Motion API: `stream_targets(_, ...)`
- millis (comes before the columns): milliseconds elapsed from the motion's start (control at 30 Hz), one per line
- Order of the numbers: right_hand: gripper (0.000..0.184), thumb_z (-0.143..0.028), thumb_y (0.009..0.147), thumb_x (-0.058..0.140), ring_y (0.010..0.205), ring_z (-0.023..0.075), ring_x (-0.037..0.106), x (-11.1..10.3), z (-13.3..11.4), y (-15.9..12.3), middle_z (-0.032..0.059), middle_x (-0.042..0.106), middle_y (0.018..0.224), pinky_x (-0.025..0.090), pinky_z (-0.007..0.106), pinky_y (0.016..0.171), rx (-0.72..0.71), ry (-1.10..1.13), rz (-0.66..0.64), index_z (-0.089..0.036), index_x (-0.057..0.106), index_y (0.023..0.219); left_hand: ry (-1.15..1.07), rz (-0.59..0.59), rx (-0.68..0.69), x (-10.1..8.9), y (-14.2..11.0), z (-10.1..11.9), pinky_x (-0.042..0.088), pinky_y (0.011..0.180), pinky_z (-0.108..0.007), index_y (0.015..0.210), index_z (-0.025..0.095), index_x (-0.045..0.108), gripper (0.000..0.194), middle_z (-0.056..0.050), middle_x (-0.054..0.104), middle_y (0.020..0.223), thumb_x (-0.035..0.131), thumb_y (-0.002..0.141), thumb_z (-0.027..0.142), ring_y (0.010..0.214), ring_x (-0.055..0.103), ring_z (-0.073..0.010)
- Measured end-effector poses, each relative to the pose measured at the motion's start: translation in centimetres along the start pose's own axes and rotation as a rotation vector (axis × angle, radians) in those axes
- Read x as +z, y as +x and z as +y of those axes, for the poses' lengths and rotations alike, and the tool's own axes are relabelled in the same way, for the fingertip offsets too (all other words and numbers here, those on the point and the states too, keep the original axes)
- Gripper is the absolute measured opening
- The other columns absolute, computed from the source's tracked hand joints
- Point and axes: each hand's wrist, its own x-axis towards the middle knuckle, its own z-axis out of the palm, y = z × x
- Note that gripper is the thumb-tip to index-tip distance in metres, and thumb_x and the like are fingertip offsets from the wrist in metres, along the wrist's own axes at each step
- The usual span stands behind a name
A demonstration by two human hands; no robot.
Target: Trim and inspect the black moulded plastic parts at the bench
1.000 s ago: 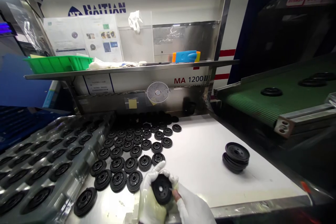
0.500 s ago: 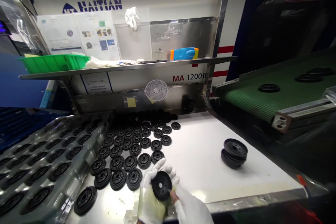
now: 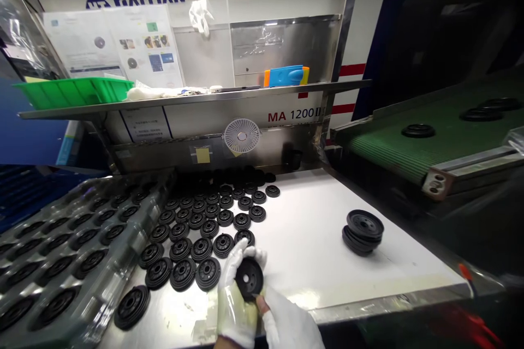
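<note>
My left hand [image 3: 234,294], in a white glove, is closed round a black round plastic part [image 3: 249,278] held face up near the table's front edge. My right hand [image 3: 286,323], also gloved, pinches something small and thin against the part's lower rim; I cannot make out what it is. Just to the left, rows of the same black parts [image 3: 204,229] lie flat on the white table [image 3: 311,251]. Two or three more black parts form a short stack [image 3: 363,232] on the right of the table.
A clear plastic tray [image 3: 65,262] filled with black parts sits at the left. A green conveyor belt [image 3: 409,144] carrying loose parts runs at the right. A metal shelf [image 3: 192,99] above holds a green bin [image 3: 69,91] and a blue box [image 3: 286,76]. A small white fan [image 3: 241,136] hangs below.
Both hands with the part have shifted slightly left and away, closer to the rows of parts. The view has tilted a little; nothing was put down or picked up.
</note>
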Motion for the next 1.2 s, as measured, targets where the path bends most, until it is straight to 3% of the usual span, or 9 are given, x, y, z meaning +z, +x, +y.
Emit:
stream_targets(133,0.032,-0.028,0.085,0.024,0.072,0.0222,0.063,-0.6,0.8,0.1,0.0016,0.068,0.079,0.039,0.029,0.057,0.048,-0.009,0.051,-0.027,0.056,0.090,0.028,-0.044,-0.151,0.1,-0.2,0.4,0.049,0.061,-0.035,0.093,0.011,0.059,0.025,-0.008,0.057,0.070,0.053,0.071,0.020,0.065,0.055,-0.0190)
stream_targets(433,0.029,-0.025,0.085,0.025,0.064,0.0208,0.063,0.4,0.0,-0.3,0.0009,0.066,0.068,0.031,0.028,0.051,0.013,-0.057,0.064,-0.024,0.053,0.079,-0.019,-0.042,0.017,0.3,0.1,-0.3,0.048,0.071,-0.032,0.089,0.016,0.060,0.016,-0.001,0.054,0.066,0.058,0.073,0.016,0.063,0.054,-0.0129)
stream_targets(533,0.029,-0.026,0.085,0.026,0.064,0.0195,0.063,0.4,-0.4,-0.4,-0.0004,0.067,0.069,0.031,0.028,0.052,-0.002,-0.049,0.074,-0.025,0.054,0.081,-0.017,-0.033,0.071,0.1,0.1,-0.1,0.048,0.075,-0.033,0.099,0.018,0.058,0.027,-0.003,0.057,0.074,0.057,0.072,0.013,0.074,0.057,-0.0159)
stream_targets(667,0.029,-0.027,0.085,0.027,0.066,0.0194,0.063,-0.2,0.1,-0.3,0.0003,0.068,0.072,0.034,0.027,0.053,0.003,-0.030,0.080,-0.026,0.056,0.084,0.038,-0.026,-0.100,-0.3,-0.4,0.4,0.049,0.069,-0.039,0.105,0.012,0.056,0.033,-0.012,0.059,0.087,0.054,0.072,0.021,0.082,0.058,-0.0244)
stream_targets(733,0.027,-0.026,0.085,0.028,0.070,0.0205,0.063,-0.5,0.5,-0.3,0.0002,0.068,0.076,0.036,0.027,0.056,0.033,-0.008,0.084,-0.027,0.055,0.086,0.021,-0.063,-0.146,-0.4,-0.6,0.5,0.049,0.064,-0.037,0.101,0.011,0.057,0.031,-0.009,0.058,0.077,0.053,0.072,0.021,0.073,0.057,-0.0214)
stream_targets(833,0.025,-0.024,0.084,0.028,0.068,0.0211,0.062,-0.5,0.7,-0.3,0.0001,0.067,0.074,0.036,0.028,0.055,0.061,-0.014,0.065,-0.026,0.053,0.081,0.007,-0.087,-0.080,-0.3,-0.5,0.2,0.048,0.061,-0.031,0.092,0.012,0.060,0.022,-0.004,0.054,0.067,0.055,0.073,0.019,0.062,0.053,-0.0143)
stream_targets(1000,0.028,-0.027,0.086,0.026,0.063,0.0184,0.063,0.3,0.0,-0.7,-0.0003,0.066,0.068,0.031,0.026,0.051,0.017,-0.056,0.048,-0.025,0.053,0.078,0.021,-0.039,0.031,0.0,-0.3,-0.5,0.048,0.067,-0.029,0.094,0.016,0.060,0.020,-0.001,0.053,0.066,0.058,0.074,0.019,0.062,0.053,-0.0119)
stream_targets(1100,0.031,-0.030,0.086,0.024,0.062,0.0171,0.063,0.3,-0.2,-0.7,-0.0008,0.067,0.069,0.031,0.026,0.050,-0.026,-0.036,0.071,-0.026,0.054,0.080,0.040,-0.038,0.117,-0.1,-0.6,-0.3,0.047,0.075,-0.033,0.104,0.020,0.056,0.032,-0.003,0.058,0.075,0.058,0.072,0.016,0.074,0.057,-0.0160)
stream_targets(1200,0.036,-0.033,0.086,0.021,0.063,0.0185,0.062,-0.1,0.3,-0.5,0.0009,0.067,0.070,0.035,0.026,0.052,-0.043,0.000,0.102,-0.026,0.055,0.082,0.062,-0.061,-0.022,-0.1,-1.0,0.2,0.047,0.076,-0.038,0.110,0.018,0.054,0.036,-0.010,0.060,0.092,0.054,0.074,0.020,0.086,0.057,-0.0224)
